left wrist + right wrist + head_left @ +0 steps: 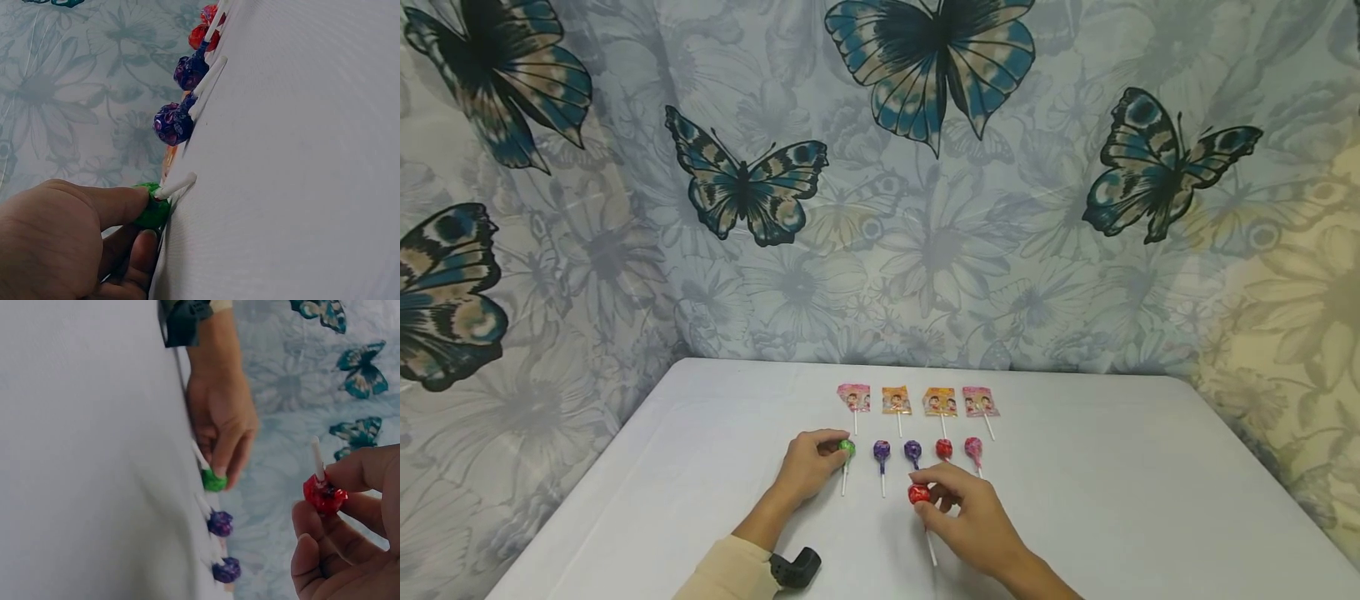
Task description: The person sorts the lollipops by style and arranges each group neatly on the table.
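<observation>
At the left end of the front row of lollipops, my left hand [811, 463] pinches the head of a green lollipop [151, 206], whose white stick lies toward me on the table. My right hand [972, 515] holds a red lollipop [324, 494] by its wrapped head between thumb and fingers, raised off the table, its stick pointing down toward me. Between and beyond the hands lie two purple lollipops [882, 452], another red lollipop [943, 450] and a pink lollipop [973, 448]. The right hand partly covers the sticks nearest it.
Behind that row lie several flat-packed lollipops, among them a pink packet [854, 398] and an orange packet [896, 400]. All rest on a white-covered table [662, 467]. A butterfly-patterned cloth [880, 275] hangs behind it. A black device [796, 568] sits at the left wrist.
</observation>
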A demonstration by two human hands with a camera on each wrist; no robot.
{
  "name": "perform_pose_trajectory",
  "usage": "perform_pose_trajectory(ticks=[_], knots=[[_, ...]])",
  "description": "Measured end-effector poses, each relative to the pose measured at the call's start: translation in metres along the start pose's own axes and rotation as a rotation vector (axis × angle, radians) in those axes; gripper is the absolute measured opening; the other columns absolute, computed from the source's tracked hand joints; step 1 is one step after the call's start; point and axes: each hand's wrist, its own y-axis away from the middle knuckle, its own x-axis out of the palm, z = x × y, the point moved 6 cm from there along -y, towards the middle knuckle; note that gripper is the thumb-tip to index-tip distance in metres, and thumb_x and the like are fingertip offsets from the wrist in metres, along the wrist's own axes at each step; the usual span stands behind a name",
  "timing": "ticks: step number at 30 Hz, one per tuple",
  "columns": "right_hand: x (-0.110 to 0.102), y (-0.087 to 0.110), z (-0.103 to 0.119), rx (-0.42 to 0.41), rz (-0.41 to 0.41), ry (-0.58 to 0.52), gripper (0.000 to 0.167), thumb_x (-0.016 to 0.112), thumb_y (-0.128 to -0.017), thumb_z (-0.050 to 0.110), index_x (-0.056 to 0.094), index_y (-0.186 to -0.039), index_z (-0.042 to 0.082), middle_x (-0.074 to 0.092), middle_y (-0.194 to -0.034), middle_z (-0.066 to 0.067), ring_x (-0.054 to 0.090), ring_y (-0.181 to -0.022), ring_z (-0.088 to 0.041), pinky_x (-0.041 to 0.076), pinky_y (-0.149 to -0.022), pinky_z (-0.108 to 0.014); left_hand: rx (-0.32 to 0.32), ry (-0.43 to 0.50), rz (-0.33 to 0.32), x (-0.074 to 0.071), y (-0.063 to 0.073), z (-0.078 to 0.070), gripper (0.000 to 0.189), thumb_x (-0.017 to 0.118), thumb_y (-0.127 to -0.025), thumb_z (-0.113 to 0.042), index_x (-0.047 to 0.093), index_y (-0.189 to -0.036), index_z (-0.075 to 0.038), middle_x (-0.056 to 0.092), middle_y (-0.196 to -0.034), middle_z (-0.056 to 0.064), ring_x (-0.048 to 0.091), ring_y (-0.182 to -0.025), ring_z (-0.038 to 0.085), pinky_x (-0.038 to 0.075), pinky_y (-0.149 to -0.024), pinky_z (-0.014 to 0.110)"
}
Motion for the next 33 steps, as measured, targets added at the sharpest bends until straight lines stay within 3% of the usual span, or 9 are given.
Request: perform_pose_trajectory(ticks=[16, 27, 33], knots=[[-0.059, -0.015, -0.010, 0.080, -0.139, 0.114, 0.030, 0.072, -0.082, -0.004, 0.070, -0.108, 0.009, 0.066, -0.093, 0.003, 0.060, -0.067, -0.013, 0.049, -0.056, -0.028, -0.024, 0.003, -0.008, 0.000, 0.000, -0.001, 0.025, 0.073, -0.084, -0.003, 0.072, -0.109, -0.004, 0.063, -0.086, -0.001, 0.055, -0.077, 0.013, 0.048, -0.068, 0.028], [-0.093, -0.019, -0.037, 0.121, -0.218, 0.234, 0.028, 0.070, -0.086, -0.002, 0.069, -0.113, 0.004, 0.067, -0.104, -0.006, 0.065, -0.076, -0.015, 0.052, -0.069, -0.026, -0.022, -0.001, 0.001, 0.000, 0.001, 0.000, 0.025, 0.073, -0.084, -0.004, 0.072, -0.110, -0.004, 0.062, -0.086, -0.001, 0.054, -0.076, 0.014, 0.048, -0.066, 0.028], [-0.104, -0.018, -0.055, 0.221, -0.241, 0.227, 0.028, 0.069, -0.089, 0.004, 0.068, -0.116, 0.004, 0.068, -0.103, -0.010, 0.064, -0.080, -0.020, 0.052, -0.068, -0.027, -0.034, -0.003, -0.004, -0.001, 0.000, 0.000, 0.025, 0.073, -0.084, -0.004, 0.072, -0.110, -0.004, 0.062, -0.086, -0.001, 0.054, -0.076, 0.014, 0.048, -0.067, 0.028]])
